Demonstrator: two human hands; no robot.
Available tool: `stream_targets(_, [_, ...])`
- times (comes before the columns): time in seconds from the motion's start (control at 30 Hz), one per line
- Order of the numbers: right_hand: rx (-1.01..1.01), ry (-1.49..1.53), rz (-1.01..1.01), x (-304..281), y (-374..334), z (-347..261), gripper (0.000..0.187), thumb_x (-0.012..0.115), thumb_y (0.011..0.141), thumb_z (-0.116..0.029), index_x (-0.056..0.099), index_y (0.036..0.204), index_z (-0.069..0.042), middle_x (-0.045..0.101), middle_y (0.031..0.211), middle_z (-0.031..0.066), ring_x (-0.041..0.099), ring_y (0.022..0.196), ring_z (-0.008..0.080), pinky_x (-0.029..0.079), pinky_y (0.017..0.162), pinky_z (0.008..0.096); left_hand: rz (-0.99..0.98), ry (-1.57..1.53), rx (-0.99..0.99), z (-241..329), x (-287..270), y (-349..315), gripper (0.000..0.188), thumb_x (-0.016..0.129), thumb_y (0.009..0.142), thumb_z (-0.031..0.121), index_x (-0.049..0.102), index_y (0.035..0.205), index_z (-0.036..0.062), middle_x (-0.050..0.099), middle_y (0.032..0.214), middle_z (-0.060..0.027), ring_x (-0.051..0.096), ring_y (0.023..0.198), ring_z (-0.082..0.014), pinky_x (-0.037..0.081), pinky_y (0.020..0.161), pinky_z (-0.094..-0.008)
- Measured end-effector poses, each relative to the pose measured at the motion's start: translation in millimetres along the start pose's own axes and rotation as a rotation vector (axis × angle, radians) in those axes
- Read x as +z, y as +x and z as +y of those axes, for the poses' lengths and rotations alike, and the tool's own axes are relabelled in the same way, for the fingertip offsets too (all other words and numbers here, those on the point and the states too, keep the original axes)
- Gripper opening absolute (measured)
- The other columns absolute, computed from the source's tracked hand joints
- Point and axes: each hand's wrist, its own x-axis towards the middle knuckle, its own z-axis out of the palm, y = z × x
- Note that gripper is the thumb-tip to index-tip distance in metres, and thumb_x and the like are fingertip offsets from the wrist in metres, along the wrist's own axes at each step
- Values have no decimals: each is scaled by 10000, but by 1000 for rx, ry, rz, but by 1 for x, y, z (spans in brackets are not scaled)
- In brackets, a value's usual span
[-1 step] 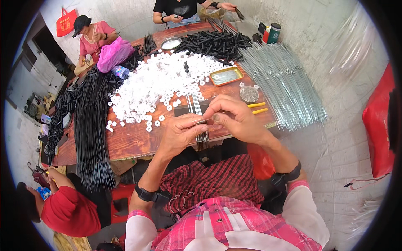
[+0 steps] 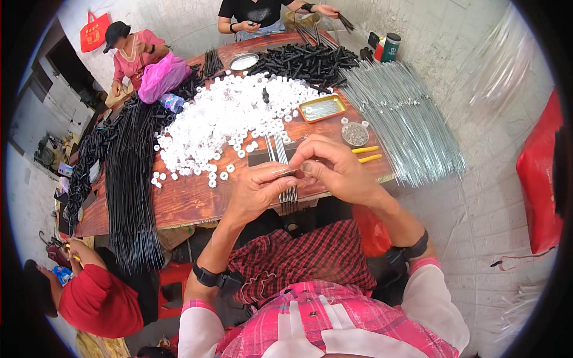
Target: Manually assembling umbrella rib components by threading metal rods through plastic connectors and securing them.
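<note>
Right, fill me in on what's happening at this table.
A person sits at a reddish wooden table, both hands together over a small bunch of thin grey metal rods. The left hand steadies the rods while the right hand pinches something small at their top. A heap of small white plastic rings lies just beyond. Other people work around the table.

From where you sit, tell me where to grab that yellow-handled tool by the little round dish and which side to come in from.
Probably best by the yellow handles, pinched together across their width. They lie flat on the wooden table running left to right, just past the right hand and near the round dish. Come from above on the right, where the handle ends are free.
</note>
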Motion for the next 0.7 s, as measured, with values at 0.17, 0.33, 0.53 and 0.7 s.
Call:
stream_targets(0.17, [-6, -14, 120, 18, 4, -1, 114, 608, 924, -21, 663, 1024, -27, 604, 936, 97, 639, 847, 257, 509, 723, 365, -8, 74, -41, -14, 4, -3, 175, 649, 981, 123, 745, 1055, -3, 734, 936, -84, 662, 818, -151, 519, 734, -301])
stream_targets(0.33, [-153, -279, 159, 23, 6, -6, 121, 593, 915, -17, 656, 1015, -46, 601, 942, 124, 640, 831, 313, 511, 691, 382, -96, 255, 19, -15, 11, -5, 180, 587, 1021, 114, 691, 1082, -18, 707, 977, -82, 669, 964, -178, 529, 830, -307])
stream_targets(0.53, [-171, -323, 221, -1, 9, -2, 151, 557, 986, -112, 672, 1066, -57, 609, 975, 112, 642, 859, 294, 506, 757, 360, -219, 141, -98, -58, 18, -24, 189, 550, 1032, 161, 677, 1100, 38, 695, 1019, -121, 667, 1011, -287, 518, 894, -399])
stream_targets(0.7, [156, -100, 334, -28, -14, 42, 207, 506, 1050, -178, 644, 1065, -25, 623, 951, 66, 626, 882, 181, 499, 800, 325, -226, 143, 11, -79, 19, -29, 144, 606, 992, 119, 677, 1084, 34, 685, 1069, -109, 665, 1039, -275, 518, 912, -390])
